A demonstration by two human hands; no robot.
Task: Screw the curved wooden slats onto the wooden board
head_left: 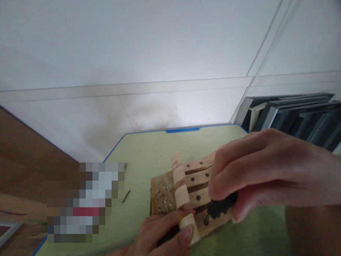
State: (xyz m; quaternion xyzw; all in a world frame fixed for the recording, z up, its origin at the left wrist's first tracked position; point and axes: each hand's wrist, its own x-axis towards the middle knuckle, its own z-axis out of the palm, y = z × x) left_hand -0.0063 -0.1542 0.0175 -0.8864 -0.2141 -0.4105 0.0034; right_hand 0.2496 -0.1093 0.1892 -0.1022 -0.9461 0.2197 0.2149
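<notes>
Several pale wooden strips with rounded ends, fixed with dark screws, lie side by side on a rough, glue-marked wooden board. My left hand pinches the rounded end of the nearest wooden strip between thumb and fingers. Over the strips, my right hand is closed around a black tool with a scalloped edge. A metal part of it shows close to a screw in the nearest strip; whether they touch I cannot tell. The right fingers hide the strips' far ends.
A loose dark screw lies on the green table, which has a blue edge. Left of it is a pixelated object. Dark flat panels lean by the wall at right. A pale wall rises behind the table.
</notes>
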